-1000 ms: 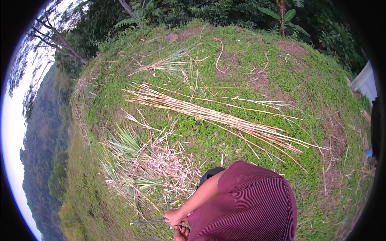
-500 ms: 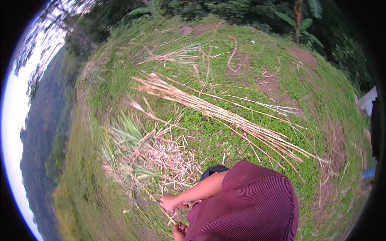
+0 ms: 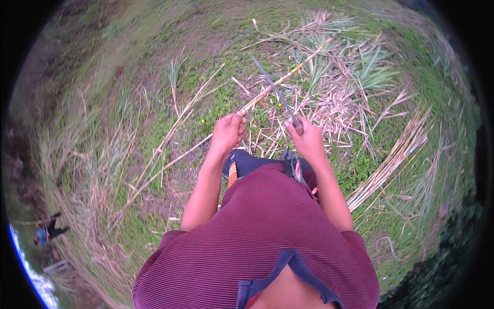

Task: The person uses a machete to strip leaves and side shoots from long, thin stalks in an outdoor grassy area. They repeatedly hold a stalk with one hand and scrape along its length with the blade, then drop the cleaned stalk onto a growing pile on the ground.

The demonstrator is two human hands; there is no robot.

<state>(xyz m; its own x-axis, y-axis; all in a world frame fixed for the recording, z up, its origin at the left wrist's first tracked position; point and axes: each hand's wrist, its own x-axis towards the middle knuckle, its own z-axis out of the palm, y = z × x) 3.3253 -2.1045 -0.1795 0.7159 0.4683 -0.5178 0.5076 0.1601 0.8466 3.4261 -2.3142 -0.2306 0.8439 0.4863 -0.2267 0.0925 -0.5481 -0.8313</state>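
My left hand is closed around a long, thin yellowish cane stalk. The stalk slants up to the right over the grass, and a thin length also runs out behind the hand to the lower left. My right hand grips the brown handle of a long knife. Its narrow grey blade points up to the left and crosses the stalk just beyond my left hand. Whether the edge touches the stalk I cannot tell.
Peeled strips and leaf scraps lie heaped ahead to the right, beside green cut leaves. A bundle of cane stalks rests at the right. Long dry stalks lie left. A person is far off at the left.
My view has swung round, so the scrap heap and the bundle now appear to the right. Both hands show more fully; the knife and the stalk are still held.
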